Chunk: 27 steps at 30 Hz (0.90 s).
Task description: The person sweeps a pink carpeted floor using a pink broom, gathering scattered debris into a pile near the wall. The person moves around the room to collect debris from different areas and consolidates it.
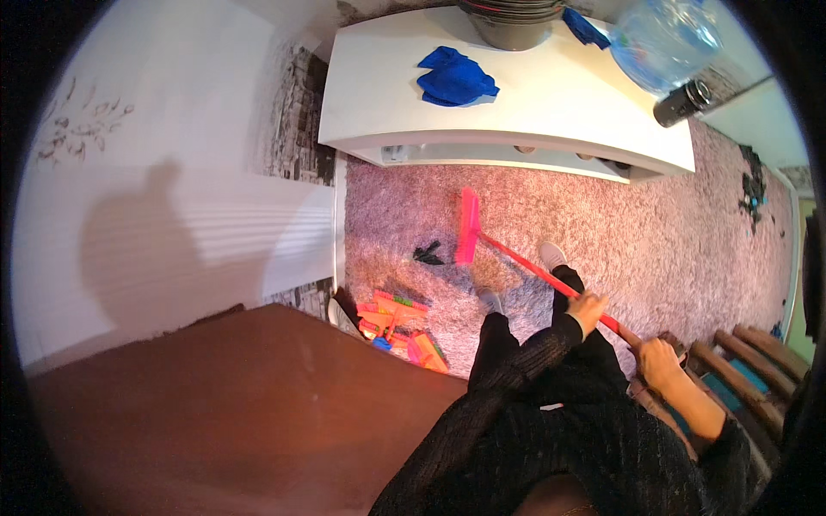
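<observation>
My left hand is closed round the red handle of a broom. Lower on the right, my right hand grips the same handle close to its end. The handle slants up and to the left to a bright pink broom head, whose bristles face left on the carpet. Just left of the head lies a small crumpled black thing; its kind is unclear. My two light shoes stand below and to the right of the broom head.
Ahead stands a white cabinet bearing a blue cloth, stacked dark bowls, a large clear bottle and a black cylinder. Orange broom heads lie beside a brown surface. Black scraps lie far right.
</observation>
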Each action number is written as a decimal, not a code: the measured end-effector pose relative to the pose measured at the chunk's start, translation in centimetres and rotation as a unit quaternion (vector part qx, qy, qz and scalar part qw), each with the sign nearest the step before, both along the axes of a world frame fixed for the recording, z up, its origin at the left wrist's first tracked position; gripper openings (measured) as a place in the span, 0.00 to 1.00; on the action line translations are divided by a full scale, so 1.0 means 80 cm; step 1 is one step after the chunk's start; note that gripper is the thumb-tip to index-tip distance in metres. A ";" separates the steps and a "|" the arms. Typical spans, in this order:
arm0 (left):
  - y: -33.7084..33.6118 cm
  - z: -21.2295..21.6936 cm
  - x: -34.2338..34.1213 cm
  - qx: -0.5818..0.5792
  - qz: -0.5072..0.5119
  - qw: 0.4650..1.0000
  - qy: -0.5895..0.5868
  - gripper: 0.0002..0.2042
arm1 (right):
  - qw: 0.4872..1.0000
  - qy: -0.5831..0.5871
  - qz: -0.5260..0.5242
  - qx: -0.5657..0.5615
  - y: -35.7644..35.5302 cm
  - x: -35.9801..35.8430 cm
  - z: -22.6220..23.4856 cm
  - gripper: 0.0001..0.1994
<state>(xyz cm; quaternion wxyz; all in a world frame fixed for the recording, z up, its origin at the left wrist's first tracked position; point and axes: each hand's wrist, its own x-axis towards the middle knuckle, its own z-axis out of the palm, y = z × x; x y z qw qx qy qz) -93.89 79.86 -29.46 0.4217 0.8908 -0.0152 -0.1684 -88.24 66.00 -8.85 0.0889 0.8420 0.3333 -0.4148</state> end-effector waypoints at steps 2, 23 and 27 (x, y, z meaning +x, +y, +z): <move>-0.009 0.007 -0.034 -0.002 -0.013 0.999 -0.033 0.15 | 0.999 0.006 -0.052 -0.013 -0.001 -0.044 0.037 0.32; 0.081 -0.057 -0.095 -0.096 -0.163 0.982 0.013 0.20 | 0.970 0.043 -0.236 0.026 0.057 -0.134 -0.029 0.21; 0.149 -0.022 -0.102 -0.103 -0.265 0.959 -0.027 0.25 | 0.829 0.110 -0.542 0.078 0.046 -0.242 -0.014 0.18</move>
